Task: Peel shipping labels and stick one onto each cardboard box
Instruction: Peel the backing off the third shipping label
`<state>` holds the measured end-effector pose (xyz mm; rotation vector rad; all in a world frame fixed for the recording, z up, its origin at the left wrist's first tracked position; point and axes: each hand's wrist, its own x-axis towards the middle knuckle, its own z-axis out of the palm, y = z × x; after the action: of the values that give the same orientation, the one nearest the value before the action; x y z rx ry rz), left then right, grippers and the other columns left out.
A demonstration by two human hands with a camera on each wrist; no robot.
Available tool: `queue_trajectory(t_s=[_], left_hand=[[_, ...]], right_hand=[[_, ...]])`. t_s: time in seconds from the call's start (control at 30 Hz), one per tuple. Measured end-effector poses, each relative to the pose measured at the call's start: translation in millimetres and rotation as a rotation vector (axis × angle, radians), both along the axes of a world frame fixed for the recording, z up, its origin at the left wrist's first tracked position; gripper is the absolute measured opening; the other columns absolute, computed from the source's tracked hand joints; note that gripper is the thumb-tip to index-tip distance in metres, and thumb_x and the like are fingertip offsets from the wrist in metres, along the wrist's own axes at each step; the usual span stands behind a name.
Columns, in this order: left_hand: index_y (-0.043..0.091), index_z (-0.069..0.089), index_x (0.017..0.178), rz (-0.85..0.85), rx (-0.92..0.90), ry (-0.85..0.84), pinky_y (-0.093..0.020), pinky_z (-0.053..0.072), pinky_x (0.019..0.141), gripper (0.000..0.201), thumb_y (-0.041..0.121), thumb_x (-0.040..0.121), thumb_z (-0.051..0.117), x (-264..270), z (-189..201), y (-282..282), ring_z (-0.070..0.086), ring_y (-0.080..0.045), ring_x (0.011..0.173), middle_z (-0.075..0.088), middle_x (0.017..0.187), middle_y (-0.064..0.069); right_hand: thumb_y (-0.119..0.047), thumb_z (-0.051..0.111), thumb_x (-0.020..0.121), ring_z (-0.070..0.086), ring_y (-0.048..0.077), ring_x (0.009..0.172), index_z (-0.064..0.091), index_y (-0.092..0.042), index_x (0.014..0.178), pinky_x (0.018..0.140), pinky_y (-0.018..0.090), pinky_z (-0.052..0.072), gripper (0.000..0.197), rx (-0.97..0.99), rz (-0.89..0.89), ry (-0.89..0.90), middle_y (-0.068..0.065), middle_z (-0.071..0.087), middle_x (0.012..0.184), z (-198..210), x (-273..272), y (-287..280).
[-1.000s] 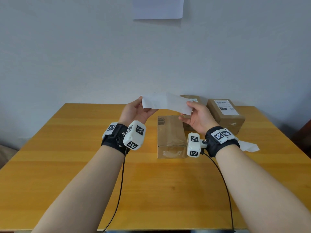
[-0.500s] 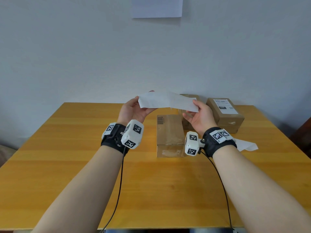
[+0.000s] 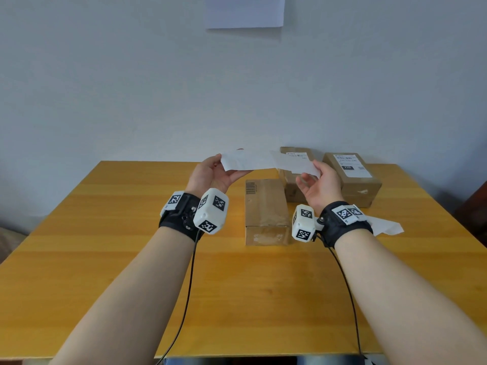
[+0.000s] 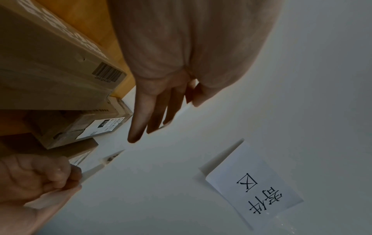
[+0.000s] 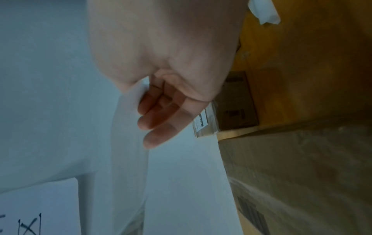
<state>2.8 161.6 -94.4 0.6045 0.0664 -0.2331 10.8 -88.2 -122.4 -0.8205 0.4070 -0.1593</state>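
left hand [image 3: 210, 175]: pinches label strip's left end
right hand [image 3: 317, 187]: holds right end
label strip [image 3: 263, 160]: held above tabletop [image 3: 105, 233]
unlabelled box [image 3: 264, 204]: below strip
labelled boxes: two, behind

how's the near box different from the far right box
The near box has no white label on top, only a printed barcode; the far right box carries a white label. The near box is longer and narrower; the far right box looks squatter. Both are brown cardboard, lying on the table.
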Motion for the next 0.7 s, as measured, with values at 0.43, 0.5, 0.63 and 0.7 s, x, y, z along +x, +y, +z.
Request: queue_trajectory(t_s=[0.43,0.5,0.63,0.7], left_hand=[[0.000,0.051,0.124,0.026,0.056,0.020,-0.072,0.055,0.084,0.021,0.015,0.114,0.040,9,-11,-1,0.067,-0.056,0.110,0.062,0.139,-0.028],[0.001,0.051,0.122,0.014,0.070,0.025,-0.073,0.055,0.084,0.019,0.015,0.114,0.041,9,-12,-5,0.066,-0.056,0.110,0.063,0.137,-0.029],[0.003,0.051,0.118,-0.004,0.066,0.042,-0.073,0.055,0.082,0.016,0.014,0.114,0.041,10,-12,-9,0.065,-0.056,0.110,0.065,0.131,-0.028],[0.005,0.050,0.117,-0.006,0.064,0.052,-0.073,0.056,0.080,0.013,0.014,0.113,0.043,11,-13,-11,0.065,-0.056,0.110,0.067,0.127,-0.028]], right_hand=[[-0.032,0.065,0.103,0.073,0.026,0.085,0.056,-0.006,0.134,0.076,0.038,0.066,0.041,0.291,-0.451,-0.051,0.020,0.067,0.122,-26,-8,-54],[-0.031,0.068,0.101,0.073,0.029,0.096,0.055,-0.006,0.135,0.078,0.039,0.066,0.044,0.320,-0.501,-0.074,0.021,0.066,0.125,-29,-10,-60],[-0.039,0.069,0.099,0.074,0.030,0.107,0.057,-0.008,0.135,0.077,0.035,0.065,0.050,0.345,-0.489,-0.090,0.011,0.067,0.131,-37,-9,-71],[-0.044,0.068,0.099,0.072,0.030,0.110,0.057,-0.011,0.136,0.076,0.033,0.064,0.051,0.355,-0.460,-0.099,0.004,0.067,0.133,-39,-8,-74]])
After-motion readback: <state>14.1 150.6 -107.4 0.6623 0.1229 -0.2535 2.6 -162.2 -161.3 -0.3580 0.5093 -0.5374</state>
